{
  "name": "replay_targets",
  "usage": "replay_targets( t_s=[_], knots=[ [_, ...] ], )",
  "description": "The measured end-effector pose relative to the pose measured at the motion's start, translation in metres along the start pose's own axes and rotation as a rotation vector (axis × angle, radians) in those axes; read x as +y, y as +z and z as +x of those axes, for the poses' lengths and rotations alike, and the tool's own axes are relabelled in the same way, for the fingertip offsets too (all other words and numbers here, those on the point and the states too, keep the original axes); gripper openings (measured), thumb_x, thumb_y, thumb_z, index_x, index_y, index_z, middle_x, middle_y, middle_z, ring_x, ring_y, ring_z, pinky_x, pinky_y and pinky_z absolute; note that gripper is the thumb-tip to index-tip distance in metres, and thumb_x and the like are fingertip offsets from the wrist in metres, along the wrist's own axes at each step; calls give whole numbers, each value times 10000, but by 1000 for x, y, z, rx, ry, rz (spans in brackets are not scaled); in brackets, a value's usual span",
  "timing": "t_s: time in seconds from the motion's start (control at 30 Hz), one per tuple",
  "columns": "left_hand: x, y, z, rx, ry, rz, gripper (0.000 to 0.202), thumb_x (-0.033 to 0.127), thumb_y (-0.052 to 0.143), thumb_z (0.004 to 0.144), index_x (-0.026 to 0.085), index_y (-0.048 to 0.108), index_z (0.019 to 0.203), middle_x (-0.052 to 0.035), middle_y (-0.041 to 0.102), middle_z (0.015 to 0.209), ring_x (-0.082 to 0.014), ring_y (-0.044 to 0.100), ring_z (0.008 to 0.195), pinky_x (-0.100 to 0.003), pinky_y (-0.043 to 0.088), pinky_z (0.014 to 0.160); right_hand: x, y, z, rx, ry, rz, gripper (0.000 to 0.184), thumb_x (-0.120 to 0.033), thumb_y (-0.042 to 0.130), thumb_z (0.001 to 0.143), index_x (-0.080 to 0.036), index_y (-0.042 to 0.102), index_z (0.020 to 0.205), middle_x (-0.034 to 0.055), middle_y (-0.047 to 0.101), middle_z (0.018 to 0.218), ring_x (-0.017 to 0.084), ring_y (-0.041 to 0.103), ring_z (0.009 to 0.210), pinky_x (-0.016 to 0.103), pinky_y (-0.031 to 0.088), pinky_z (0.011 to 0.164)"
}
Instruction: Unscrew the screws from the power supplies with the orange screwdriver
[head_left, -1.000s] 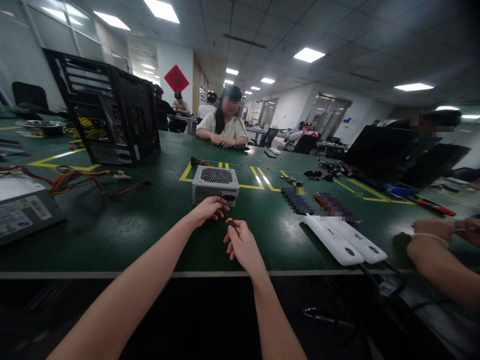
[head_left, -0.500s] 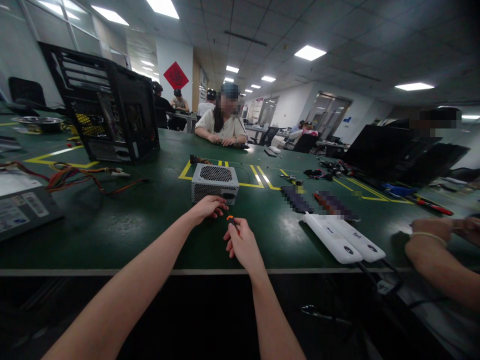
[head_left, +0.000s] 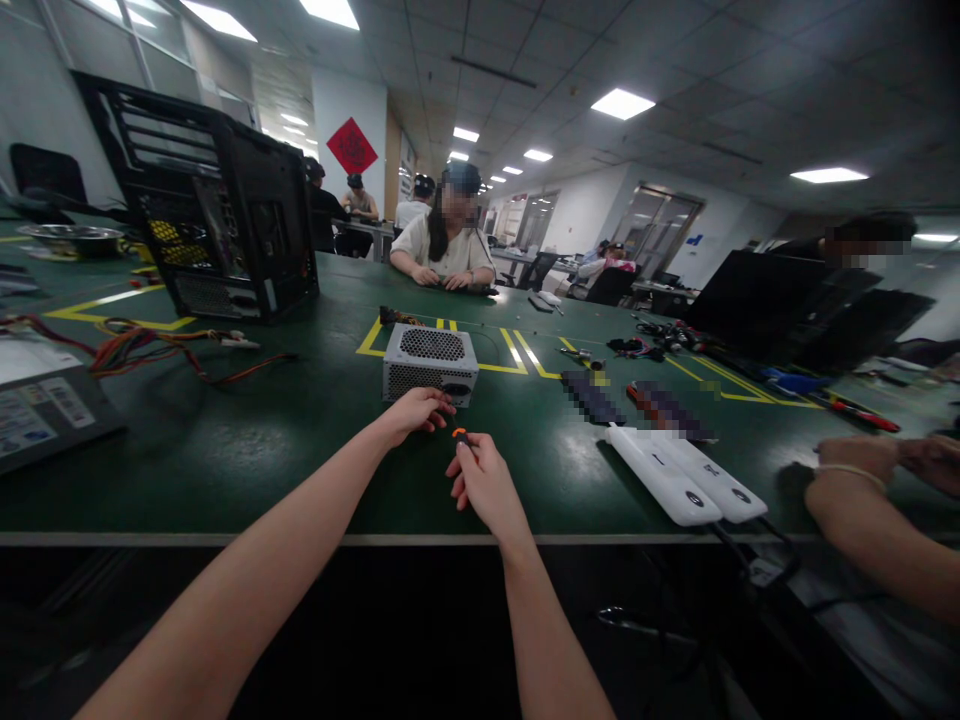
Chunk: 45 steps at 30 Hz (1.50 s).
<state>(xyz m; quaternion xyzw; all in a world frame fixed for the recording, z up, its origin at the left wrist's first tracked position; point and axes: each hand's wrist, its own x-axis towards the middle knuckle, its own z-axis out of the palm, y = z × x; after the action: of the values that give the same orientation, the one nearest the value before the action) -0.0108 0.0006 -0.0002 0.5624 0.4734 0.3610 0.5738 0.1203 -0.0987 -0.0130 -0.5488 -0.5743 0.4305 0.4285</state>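
**Holding a screwdriver just near of a power supply**

Gripping the screwdriver in the right hand, with fingers curled in round the dark handle and thumb laid along it. Pointing its orange-marked end far and a little left, with its long axis running the same way. Too faint to follow beyond that, along the shaft.

Holding the left hand at the near right corner of the power supply, half curled, with thumb and fingertips drawn together by the socket. Impossible to tell whether pinching something small there, or touching the casing.

Can see the power supply near the middle of the green table, lying with its long axis left to right, its grille upward and its meshed side, socket at the right, facing near. Can see its cables bunched on the far side, and yellow tape to the far right of it.

Can find white labels on a second supply at the left: a barcode on one, a blue oval on another, with print too small to read. Can spot dark marks on two white bars at the right, unreadable too, and a red diamond on the far pillar, with a dark figure too blurred to read. Further left, can see a black case, upright.
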Motion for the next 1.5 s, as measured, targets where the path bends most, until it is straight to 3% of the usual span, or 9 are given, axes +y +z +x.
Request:
replay_targets(
  t_s=[0.47, 0.63, 0.8, 1.0, 1.2, 1.5],
  knots=[
    [0, 0, 0, 9, 8, -1, 224, 98, 441, 760, 112, 535, 962, -97, 636, 989, -41, 522, 525, -153, 351, 434, 2, 2, 3, -3, -13, 32, 197, -335, 378, 877, -186, 387, 1006, -48, 538, 649, 66, 509, 391, 157, 405, 302],
    [-1, 1, 2, 2, 10, 14, 220, 89, 422, 764, 116, 519, 959, -97, 627, 1003, -35, 514, 513, -148, 341, 419, 2, 3, 3, 31, -55, -6, 174, -333, 373, 870, -189, 399, 964, -46, 545, 643, 57, 457, 365, 157, 328, 308],
    [-2, 1, 0, 1, 40, 39, 208, 115, 457, 765, 118, 519, 964, -95, 630, 987, -42, 524, 530, -152, 353, 428, 2, 4, 1, 129, -122, -20, 184, -277, 443, 816, -203, 408, 981, -45, 546, 665, 97, 519, 507, 208, 402, 473],
    [-3, 1, -2, 4, 46, 42, 199, 129, 471, 766, 125, 527, 957, -90, 634, 982, -48, 530, 534, -159, 362, 435, -5, 3, -10, 200, -184, -132, 330, -127, 486, 705, -202, 365, 1002, -11, 514, 828, 127, 560, 718, 280, 455, 700],
    [-3, 2, -1, 16, 51, 58, 189, 126, 452, 775, 133, 520, 951, -89, 636, 980, -51, 533, 542, -155, 364, 439, -2, 2, -11, 146, -174, -32, 197, -246, 424, 814, -205, 373, 1000, -10, 515, 830, 91, 557, 563, 253, 485, 560],
    [-4, 2, 2, 17, 71, 65, 183, 132, 454, 772, 127, 517, 944, -75, 636, 928, -50, 519, 517, -167, 356, 429, -3, 3, -12, 145, -167, 5, 199, -319, 366, 859, -201, 387, 1019, -7, 547, 816, 67, 533, 498, 204, 475, 461]
  ],
)
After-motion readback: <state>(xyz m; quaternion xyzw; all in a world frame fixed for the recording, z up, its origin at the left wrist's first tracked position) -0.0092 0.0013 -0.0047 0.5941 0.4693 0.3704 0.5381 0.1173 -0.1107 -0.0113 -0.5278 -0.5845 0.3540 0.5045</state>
